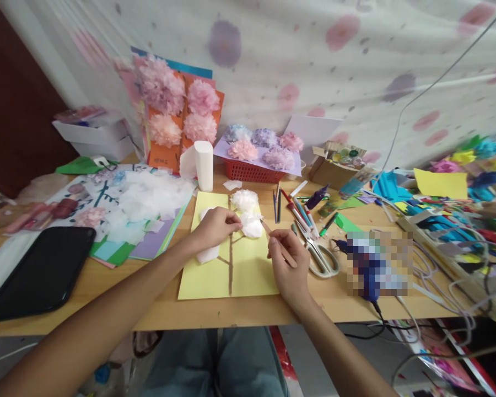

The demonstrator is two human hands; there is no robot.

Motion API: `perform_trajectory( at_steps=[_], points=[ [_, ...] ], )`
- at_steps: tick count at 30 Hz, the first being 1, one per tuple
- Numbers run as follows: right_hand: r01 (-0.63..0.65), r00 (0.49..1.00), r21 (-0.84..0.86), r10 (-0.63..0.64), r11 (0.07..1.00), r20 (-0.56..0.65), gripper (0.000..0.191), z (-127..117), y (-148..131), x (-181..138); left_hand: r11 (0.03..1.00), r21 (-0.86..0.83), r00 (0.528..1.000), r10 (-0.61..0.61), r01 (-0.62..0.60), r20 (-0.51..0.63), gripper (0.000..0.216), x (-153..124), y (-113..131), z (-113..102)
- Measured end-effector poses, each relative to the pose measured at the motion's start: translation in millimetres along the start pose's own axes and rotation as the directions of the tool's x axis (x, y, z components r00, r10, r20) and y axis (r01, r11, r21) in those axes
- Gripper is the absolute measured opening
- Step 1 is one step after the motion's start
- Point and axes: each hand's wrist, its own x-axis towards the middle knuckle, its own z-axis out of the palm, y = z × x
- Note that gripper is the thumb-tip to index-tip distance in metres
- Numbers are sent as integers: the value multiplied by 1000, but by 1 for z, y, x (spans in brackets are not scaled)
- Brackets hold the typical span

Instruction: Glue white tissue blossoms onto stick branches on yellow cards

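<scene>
Mid-frame, the left hand (pixel 217 226) arches over the yellow sheet (pixel 248 270), its fingertips pinched on a white tissue puff (pixel 253 227). The right hand (pixel 287 262) grips one thin stick (pixel 279 247), whose tip is at that puff's edge. At least three puffs sit on the sheet. The sheet lies on a cluttered wooden table (pixel 149 303), with a spotted curtain (pixel 273 55) across the top of the frame.

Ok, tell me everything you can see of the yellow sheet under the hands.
The yellow sheet is pale paper or thin card, lying flat on the wooden table near its front edge. A brown stem with short side branches runs up its middle. White tissue sits on it: a top puff, a middle puff and a third puff. The left hand rests on it, pinching the middle puff; the right hand, holding a thin stick, overlaps its right edge.
</scene>
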Motion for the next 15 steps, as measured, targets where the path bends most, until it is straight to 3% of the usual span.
perform_trajectory(
  at_steps=[7,11,15],
  points=[
    [36,999,-31,-36,999,-23,22,-1,3,-3,995,97,999,36,-36,7,12,9,4,-6],
    [65,997,-67,-68,996,-35,22,-1,1,-4,996,69,998,52,-55,37,12,12,5,-8],
    [94,995,-75,-96,993,-18,20,-1,1,-5,994,91,998,64,-62,-19,10,10,4,-2]
  ],
)
